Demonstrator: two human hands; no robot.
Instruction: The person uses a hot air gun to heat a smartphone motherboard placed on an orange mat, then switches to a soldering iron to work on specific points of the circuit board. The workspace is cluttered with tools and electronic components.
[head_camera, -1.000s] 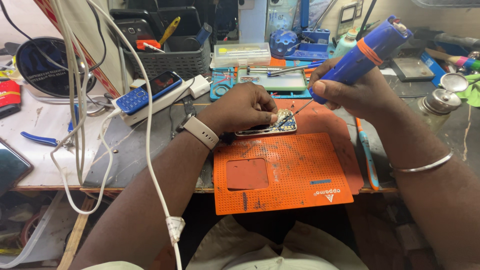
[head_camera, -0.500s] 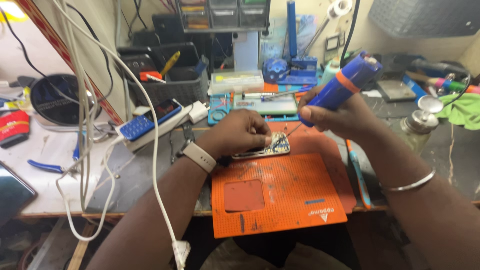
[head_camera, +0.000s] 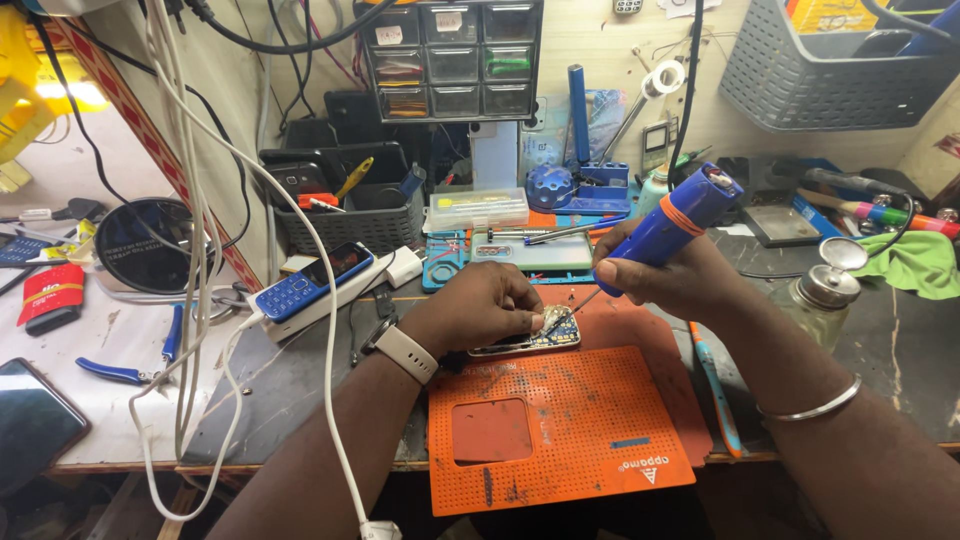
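My left hand (head_camera: 487, 303), with a white watch on its wrist, presses down on an opened phone (head_camera: 535, 336) whose circuit board shows. The phone lies at the far edge of an orange perforated work mat (head_camera: 560, 440). My right hand (head_camera: 668, 280) grips a blue soldering iron (head_camera: 672, 225) with an orange band. Its thin tip reaches down to the board just right of my left fingers. A metal bangle sits on my right wrist.
A blue keypad phone (head_camera: 312, 281) lies on a white block at left, with blue pliers (head_camera: 128, 368) and hanging white cables (head_camera: 200, 250) nearby. A grey basket (head_camera: 350, 225), a drawer cabinet (head_camera: 455, 55), a metal-capped glass bottle (head_camera: 815, 290) and a green cloth (head_camera: 915, 262) ring the bench.
The view has tilted upward, so the bench and hands sit lower in frame. Both hands keep their hold, and the iron's tip stays at the board.
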